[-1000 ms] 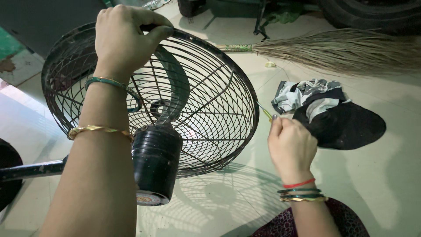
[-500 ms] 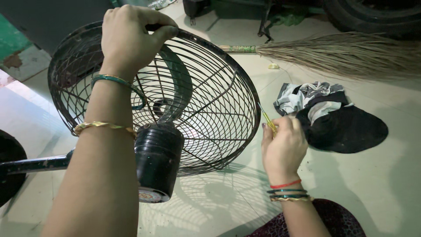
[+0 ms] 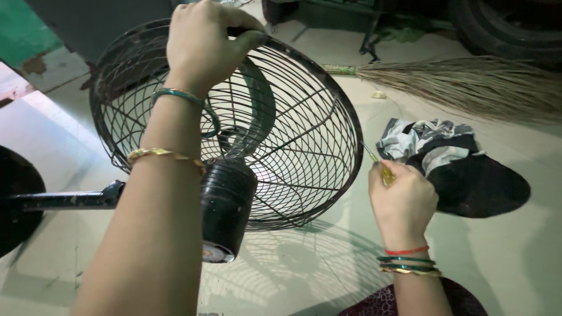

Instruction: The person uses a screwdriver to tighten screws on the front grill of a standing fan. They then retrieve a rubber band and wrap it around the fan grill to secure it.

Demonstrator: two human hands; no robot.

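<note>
A black wire fan cage (image 3: pixel 304 146) with dark green blades lies tilted on a pale floor, its black motor housing (image 3: pixel 227 205) facing me. My left hand (image 3: pixel 205 44) grips the cage's top rim. My right hand (image 3: pixel 401 199) holds a small screwdriver with a yellow-green handle (image 3: pixel 383 169), its tip at the cage's right rim. Both wrists wear bangles.
The fan's black pole (image 3: pixel 64 200) runs left to a round black base (image 3: pixel 17 199). A straw broom (image 3: pixel 468 88) lies at the upper right. A grey patterned cloth and a black cloth (image 3: pixel 468 181) lie to the right of the cage. Dark machinery stands at the back.
My right hand has moved left with the screwdriver, bringing its tip closer to the cage rim. The view has shifted slightly; my left hand keeps its grip.
</note>
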